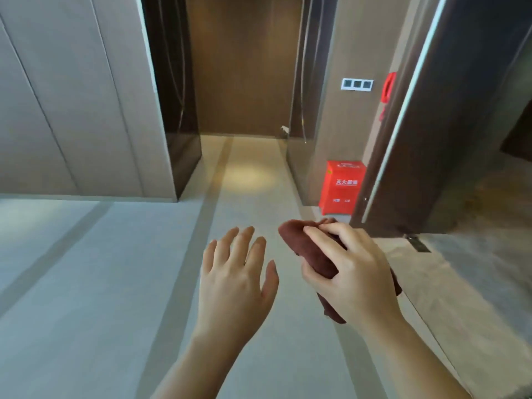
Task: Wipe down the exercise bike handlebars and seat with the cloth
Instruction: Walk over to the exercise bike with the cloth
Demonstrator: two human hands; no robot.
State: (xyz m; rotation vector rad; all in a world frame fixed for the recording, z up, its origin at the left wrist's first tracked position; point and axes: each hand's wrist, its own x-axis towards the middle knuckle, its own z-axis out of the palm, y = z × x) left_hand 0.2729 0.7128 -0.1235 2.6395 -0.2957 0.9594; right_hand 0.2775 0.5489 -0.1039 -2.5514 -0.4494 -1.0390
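This was a corridor in a hotel or commercial building, not a private home. Tall beige wall panels point(72, 96) stood at ten o'clock, and a dark wood door point(244, 67) closed the passage at twelve. A red fire-extinguisher box point(341, 187) sat on the pale tiled floor point(100, 269) at one o'clock, below a three-button switch plate point(357, 84) and a red wall handset point(388, 87).

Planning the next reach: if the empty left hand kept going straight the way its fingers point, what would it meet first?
Nothing close, it seems. The left hand is open, fingers pointing up the corridor over bare floor. The cloth in the right hand lies off to the side. Depth is unclear; no bike is in view.
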